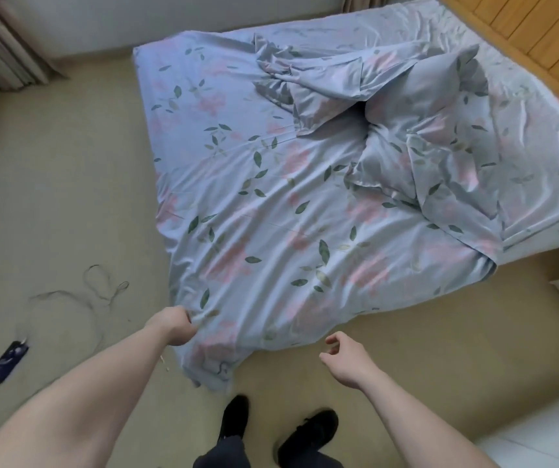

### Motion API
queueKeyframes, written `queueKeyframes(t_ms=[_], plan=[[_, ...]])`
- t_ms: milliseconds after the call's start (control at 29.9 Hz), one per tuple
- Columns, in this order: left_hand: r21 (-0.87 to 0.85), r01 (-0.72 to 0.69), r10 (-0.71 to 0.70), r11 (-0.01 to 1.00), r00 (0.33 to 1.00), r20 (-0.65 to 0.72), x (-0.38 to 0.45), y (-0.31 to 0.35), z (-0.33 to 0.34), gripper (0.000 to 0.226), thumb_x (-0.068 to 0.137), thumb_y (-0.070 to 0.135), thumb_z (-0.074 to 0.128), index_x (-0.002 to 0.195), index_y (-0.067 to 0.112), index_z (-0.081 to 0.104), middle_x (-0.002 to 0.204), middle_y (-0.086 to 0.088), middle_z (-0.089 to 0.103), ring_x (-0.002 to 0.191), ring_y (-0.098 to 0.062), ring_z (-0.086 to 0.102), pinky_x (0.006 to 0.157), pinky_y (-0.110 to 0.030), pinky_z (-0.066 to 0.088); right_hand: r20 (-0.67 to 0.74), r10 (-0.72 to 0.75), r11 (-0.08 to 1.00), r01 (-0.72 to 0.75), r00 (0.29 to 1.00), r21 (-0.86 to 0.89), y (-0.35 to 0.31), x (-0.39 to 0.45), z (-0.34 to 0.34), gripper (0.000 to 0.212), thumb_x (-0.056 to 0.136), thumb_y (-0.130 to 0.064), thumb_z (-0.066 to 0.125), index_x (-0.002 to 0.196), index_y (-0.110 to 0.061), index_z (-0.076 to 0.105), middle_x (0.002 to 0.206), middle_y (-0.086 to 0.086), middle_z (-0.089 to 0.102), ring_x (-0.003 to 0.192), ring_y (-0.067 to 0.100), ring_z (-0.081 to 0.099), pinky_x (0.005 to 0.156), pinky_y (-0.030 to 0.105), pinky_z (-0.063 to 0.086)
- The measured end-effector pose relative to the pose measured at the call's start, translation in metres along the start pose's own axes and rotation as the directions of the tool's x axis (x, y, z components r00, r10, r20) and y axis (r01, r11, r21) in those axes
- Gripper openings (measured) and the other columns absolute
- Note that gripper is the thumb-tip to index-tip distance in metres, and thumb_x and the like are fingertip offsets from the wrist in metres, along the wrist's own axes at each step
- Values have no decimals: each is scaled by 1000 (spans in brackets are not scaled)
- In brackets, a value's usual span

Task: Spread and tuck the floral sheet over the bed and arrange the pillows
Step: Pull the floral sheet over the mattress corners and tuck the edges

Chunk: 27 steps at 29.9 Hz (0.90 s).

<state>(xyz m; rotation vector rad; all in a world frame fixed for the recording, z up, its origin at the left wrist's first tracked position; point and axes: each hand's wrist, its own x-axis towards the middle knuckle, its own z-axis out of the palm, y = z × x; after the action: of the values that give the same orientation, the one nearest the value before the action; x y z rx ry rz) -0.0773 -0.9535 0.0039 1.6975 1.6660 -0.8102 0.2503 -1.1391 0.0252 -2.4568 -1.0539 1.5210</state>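
A blue floral sheet [271,214] with pink flowers and green leaves lies over a low bed [541,231], its near corner spilling onto the floor. My left hand [173,324] grips the sheet's left edge near that corner. My right hand [345,358] hovers above the floor just right of the corner, fingers loosely curled, holding nothing. Two pillows in the same floral fabric lie crumpled mid-bed, one at the back [322,92] and one nearer the right [423,130]. The sheet is rumpled and folded back at the right side.
A wooden headboard [524,35] runs along the bed's far right. On the beige floor at the left lie a dark phone [8,363] and a thin looping cable [99,282]. Curtains [4,45] hang top left. My black shoes [271,430] stand below the sheet corner.
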Motion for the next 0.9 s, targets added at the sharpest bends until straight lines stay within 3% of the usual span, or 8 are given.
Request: queueKeyframes(t_ms=[67,167,301,501,602,702,769,902], plan=[[11,33,-33,999,999,26,23,-16,20,21,74,35,49,76,19,63,88,-5,75,65,-21,57,61,-28,48,29,24,1000,-25,999,13,4,20,29,35,94,-35,61,126,-24,53,108,-10,60,96,12,60,78,25,45],[36,25,-27,999,999,39,68,-32,49,24,77,32,53,85,18,71,88,0,74,74,-19,65,69,-30,55,51,73,996,-76,996,50,11,57,79,33,93,-36,60,124,-25,54,109,-9,62,98,13,61,81,27,46],[73,1,-3,997,999,40,116,-47,84,7,80,31,56,79,24,57,79,2,63,68,-19,53,62,-29,45,67,134,988,-139,989,67,23,102,148,33,91,-37,62,121,-24,58,107,-9,63,98,14,60,84,27,46],[122,-14,7,992,999,53,183,-67,114,28,77,42,69,89,24,51,92,4,58,77,-18,53,73,-32,52,146,172,978,-187,974,96,27,164,236,43,92,-45,59,129,-22,59,123,-4,65,109,17,62,92,29,48],[141,-16,1,990,994,108,217,-77,124,35,70,48,77,89,24,61,99,6,69,85,-15,65,81,-33,58,182,181,970,-207,966,131,17,199,273,54,92,-46,60,139,-18,55,134,1,62,121,22,59,102,33,49],[132,-47,26,990,988,153,242,-84,131,33,61,51,83,84,32,70,90,9,70,83,-12,66,76,-29,59,191,150,971,-180,970,156,2,225,305,66,90,-43,66,146,-15,48,145,4,55,133,24,52,109,33,43],[133,-64,45,989,989,141,252,-84,133,30,60,51,86,76,31,70,83,10,70,79,-11,66,68,-26,55,162,118,978,-143,980,152,-9,237,321,63,86,-41,71,141,-17,53,140,3,59,129,25,55,102,31,46],[201,-111,83,973,987,140,260,-80,139,40,53,55,88,74,26,69,76,9,70,71,-10,65,61,-27,54,-7,172,962,-166,985,217,-22,250,344,30,79,-40,74,105,-26,72,111,-2,72,103,24,67,80,29,53]])
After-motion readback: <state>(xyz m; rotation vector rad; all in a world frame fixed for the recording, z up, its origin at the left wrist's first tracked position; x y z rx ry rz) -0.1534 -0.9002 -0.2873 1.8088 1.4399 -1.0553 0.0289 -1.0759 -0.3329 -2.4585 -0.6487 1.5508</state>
